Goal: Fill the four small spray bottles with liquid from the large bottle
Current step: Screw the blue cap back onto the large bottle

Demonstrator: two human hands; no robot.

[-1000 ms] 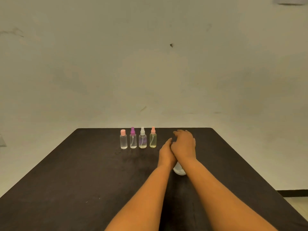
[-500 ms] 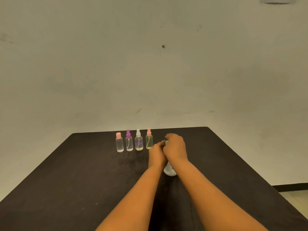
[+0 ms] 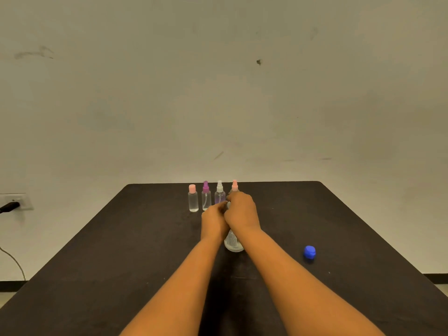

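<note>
Four small spray bottles stand in a row near the table's far edge: a pink-capped one point(image 3: 193, 199), a purple-topped one point(image 3: 206, 194), a white-topped one point(image 3: 220, 193) and a pink-topped one point(image 3: 234, 185), partly hidden behind my hands. The large clear bottle point(image 3: 233, 242) stands upright just in front of them; only its lower part shows. My left hand point(image 3: 213, 221) wraps its side. My right hand point(image 3: 242, 212) is closed over its top. A blue cap point(image 3: 309, 252) lies on the table to the right.
The dark table point(image 3: 121, 251) fills the lower view, against a pale wall. A wall socket with a black plug point(image 3: 11, 206) and cable sits at the left.
My hands stay on the large bottle's top. The view shifted, and the blue cap now shows on the table at the right.
</note>
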